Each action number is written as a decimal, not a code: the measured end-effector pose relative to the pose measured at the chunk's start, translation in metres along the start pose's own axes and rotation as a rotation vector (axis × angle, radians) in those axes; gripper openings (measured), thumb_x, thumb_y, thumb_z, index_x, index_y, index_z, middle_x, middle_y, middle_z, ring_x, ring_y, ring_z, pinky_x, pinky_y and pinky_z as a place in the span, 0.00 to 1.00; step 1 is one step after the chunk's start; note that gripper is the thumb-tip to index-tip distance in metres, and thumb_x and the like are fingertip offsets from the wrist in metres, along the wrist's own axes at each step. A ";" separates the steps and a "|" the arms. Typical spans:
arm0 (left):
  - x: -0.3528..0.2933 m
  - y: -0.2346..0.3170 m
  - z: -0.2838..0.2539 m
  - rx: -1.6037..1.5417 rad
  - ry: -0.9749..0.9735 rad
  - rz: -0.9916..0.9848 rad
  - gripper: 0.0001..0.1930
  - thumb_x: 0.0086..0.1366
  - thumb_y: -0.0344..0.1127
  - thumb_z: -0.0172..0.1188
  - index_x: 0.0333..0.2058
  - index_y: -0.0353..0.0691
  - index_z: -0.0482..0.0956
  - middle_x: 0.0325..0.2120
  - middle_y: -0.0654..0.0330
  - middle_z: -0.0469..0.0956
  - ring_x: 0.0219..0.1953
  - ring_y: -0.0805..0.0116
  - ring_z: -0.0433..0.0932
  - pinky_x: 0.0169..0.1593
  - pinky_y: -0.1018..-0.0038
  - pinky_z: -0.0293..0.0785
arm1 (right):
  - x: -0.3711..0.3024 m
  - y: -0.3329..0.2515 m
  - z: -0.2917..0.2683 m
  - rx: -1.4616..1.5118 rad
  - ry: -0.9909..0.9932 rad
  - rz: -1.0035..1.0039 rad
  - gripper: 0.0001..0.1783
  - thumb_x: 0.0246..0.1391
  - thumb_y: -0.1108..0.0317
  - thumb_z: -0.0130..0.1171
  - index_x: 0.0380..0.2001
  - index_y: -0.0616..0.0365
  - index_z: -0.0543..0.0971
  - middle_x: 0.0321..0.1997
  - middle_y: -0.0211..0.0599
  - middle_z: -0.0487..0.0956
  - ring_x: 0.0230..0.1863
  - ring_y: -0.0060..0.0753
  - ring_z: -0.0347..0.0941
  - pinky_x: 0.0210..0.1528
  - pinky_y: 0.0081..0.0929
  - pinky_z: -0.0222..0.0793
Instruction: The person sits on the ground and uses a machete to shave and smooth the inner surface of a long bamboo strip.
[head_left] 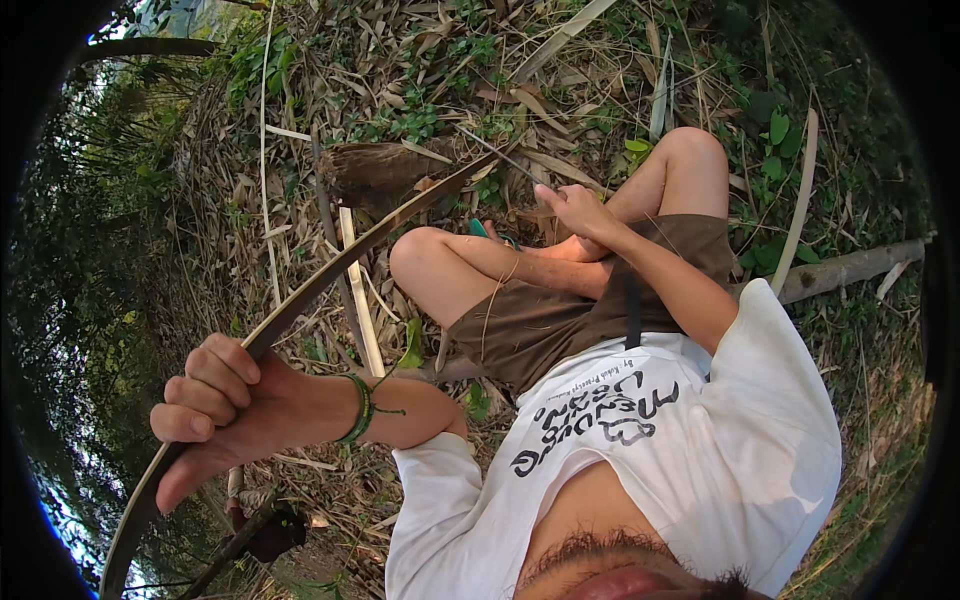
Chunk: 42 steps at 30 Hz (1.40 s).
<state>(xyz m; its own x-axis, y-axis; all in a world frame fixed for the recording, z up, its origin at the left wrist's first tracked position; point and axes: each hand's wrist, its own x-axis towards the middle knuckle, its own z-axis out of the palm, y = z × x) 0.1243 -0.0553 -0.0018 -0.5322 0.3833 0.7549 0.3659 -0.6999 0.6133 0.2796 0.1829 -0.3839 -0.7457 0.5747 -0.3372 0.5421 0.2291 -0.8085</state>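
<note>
A long, slightly curved strip [370, 242], apparently split bamboo, slants from the lower left up to the middle. My left hand [222, 400] wraps its fingers round the strip's lower part, with a green cord bracelet [362, 408] on the wrist. At the strip's far end, a thin knife blade [526, 174] crosses it, seemingly in contact. My right hand [580, 212] is closed round the knife's handle, which the fingers mostly hide. Both hands are in front of my folded legs.
A short brown log [375, 174] lies just beyond my knee. Pale split strips [361, 305] rest beside it, and another curved strip [800, 195] lies at the right. A grey pole [850, 271] runs along the ground behind my right side. Dry leaves and green plants cover the ground.
</note>
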 end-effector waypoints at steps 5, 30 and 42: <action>0.023 -0.011 0.007 0.176 0.291 -0.033 0.38 0.60 0.76 0.42 0.23 0.40 0.74 0.09 0.70 0.53 0.11 0.77 0.54 0.20 0.75 0.65 | 0.028 -0.005 -0.021 0.063 -0.235 0.416 0.39 0.58 0.34 0.50 0.16 0.65 0.73 0.16 0.47 0.74 0.23 0.44 0.75 0.30 0.42 0.68; 0.021 -0.017 -0.015 -0.118 0.034 0.011 0.33 0.49 0.77 0.57 0.17 0.49 0.66 0.08 0.69 0.69 0.12 0.78 0.66 0.19 0.81 0.52 | -0.126 -0.186 -0.054 0.239 -0.250 -0.537 0.28 0.62 0.45 0.54 0.31 0.64 0.79 0.12 0.44 0.73 0.17 0.47 0.75 0.25 0.39 0.69; -0.004 -0.008 0.011 -0.029 0.011 0.075 0.34 0.50 0.78 0.53 0.20 0.49 0.64 0.10 0.71 0.69 0.14 0.80 0.66 0.21 0.81 0.52 | -0.099 -0.148 -0.039 0.235 -0.189 -0.344 0.29 0.63 0.48 0.53 0.21 0.66 0.73 0.11 0.44 0.69 0.13 0.30 0.62 0.20 0.34 0.58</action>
<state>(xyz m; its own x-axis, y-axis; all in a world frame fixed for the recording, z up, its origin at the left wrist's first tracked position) 0.1316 -0.0449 -0.0069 -0.5123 0.3227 0.7959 0.3832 -0.7435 0.5481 0.2883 0.1223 -0.2122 -0.9365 0.3378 -0.0940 0.1640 0.1849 -0.9690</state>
